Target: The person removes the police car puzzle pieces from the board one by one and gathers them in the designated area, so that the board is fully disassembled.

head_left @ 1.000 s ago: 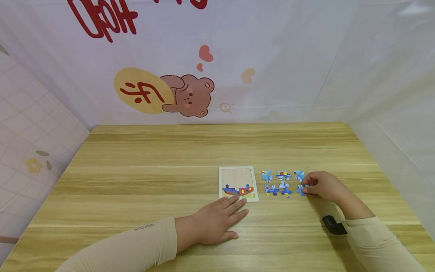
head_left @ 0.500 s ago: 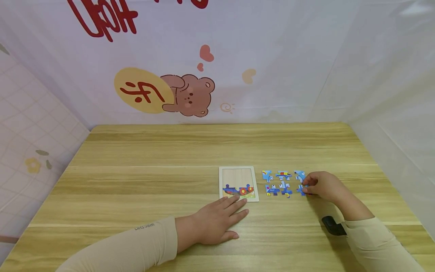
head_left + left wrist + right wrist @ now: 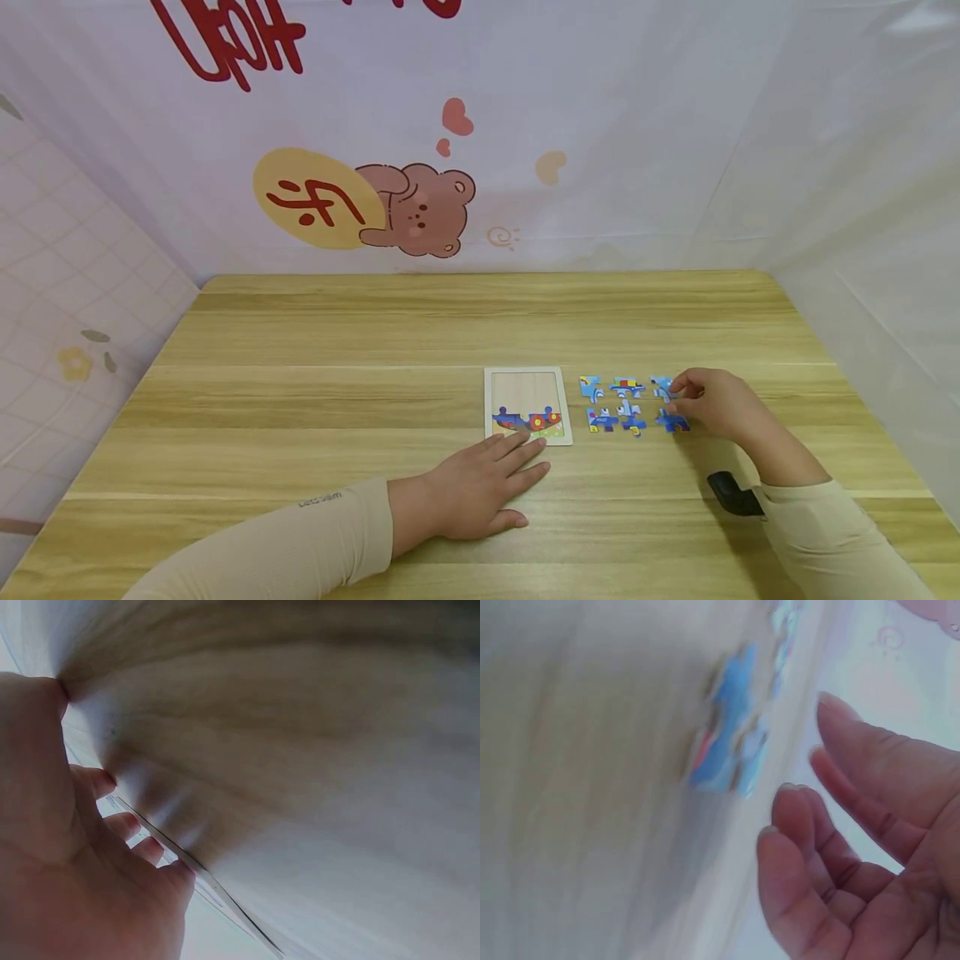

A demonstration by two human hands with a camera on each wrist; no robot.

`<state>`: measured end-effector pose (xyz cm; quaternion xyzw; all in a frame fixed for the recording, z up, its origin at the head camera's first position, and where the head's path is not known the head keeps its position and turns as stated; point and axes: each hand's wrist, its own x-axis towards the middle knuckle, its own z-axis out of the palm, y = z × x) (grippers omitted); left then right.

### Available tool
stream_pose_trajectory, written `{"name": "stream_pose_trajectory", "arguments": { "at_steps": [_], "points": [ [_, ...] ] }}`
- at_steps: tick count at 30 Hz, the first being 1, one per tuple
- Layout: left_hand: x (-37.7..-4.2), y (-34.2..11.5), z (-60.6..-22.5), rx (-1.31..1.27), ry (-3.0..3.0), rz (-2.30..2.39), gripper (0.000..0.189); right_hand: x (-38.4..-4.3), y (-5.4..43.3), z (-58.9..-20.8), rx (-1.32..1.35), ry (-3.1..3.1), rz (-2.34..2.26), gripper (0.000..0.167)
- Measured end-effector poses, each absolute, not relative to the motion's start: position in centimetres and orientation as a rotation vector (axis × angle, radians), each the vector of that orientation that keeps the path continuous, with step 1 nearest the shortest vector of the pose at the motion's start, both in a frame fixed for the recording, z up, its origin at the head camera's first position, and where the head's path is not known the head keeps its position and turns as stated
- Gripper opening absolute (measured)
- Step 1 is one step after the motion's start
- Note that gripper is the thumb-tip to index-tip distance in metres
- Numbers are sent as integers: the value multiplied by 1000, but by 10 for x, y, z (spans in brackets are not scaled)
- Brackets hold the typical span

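Note:
My left hand (image 3: 480,487) lies flat, its fingertips over the near edge of a puzzle board (image 3: 527,392). Colourful pieces fill the near part of that board, and bare wood shows beyond them. In the left wrist view, straight fingertips (image 3: 154,851) meet the board's edge. To the right, my right hand (image 3: 712,404) hovers with thumb and fingers apart, nothing between them. Below its thumb is a blue puzzle piece (image 3: 673,421); its fingertips overlap another puzzle piece (image 3: 660,387). The right wrist view shows blue pieces (image 3: 731,735) lying beyond the fingertips.
Several more loose puzzle pieces (image 3: 601,419) lie in two rows between the board and my right hand. Everything is on a wood-grain table (image 3: 300,375). Behind it hangs a white printed backdrop (image 3: 615,108). A black device (image 3: 735,494) is at my right wrist.
My right hand has lifted off the near-right puzzle piece and shifted slightly away from me. Its thumb and fingers have spread. My left hand and the board stay in place.

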<state>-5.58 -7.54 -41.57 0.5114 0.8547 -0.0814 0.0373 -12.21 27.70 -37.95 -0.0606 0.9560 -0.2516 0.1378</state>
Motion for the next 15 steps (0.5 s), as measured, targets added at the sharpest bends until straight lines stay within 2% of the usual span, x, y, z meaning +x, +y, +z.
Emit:
{"name": "stream_pose_trajectory", "arguments": {
  "at_steps": [5, 15],
  "points": [
    [-55, -75, -415, 1581, 2632, -254, 63, -123, 259, -373, -197, 2776, -799, 25],
    [-54, -74, -415, 1566, 2629, -278, 62, -124, 211, -367, -257, 2806, -1012, 21]
  ]
}}
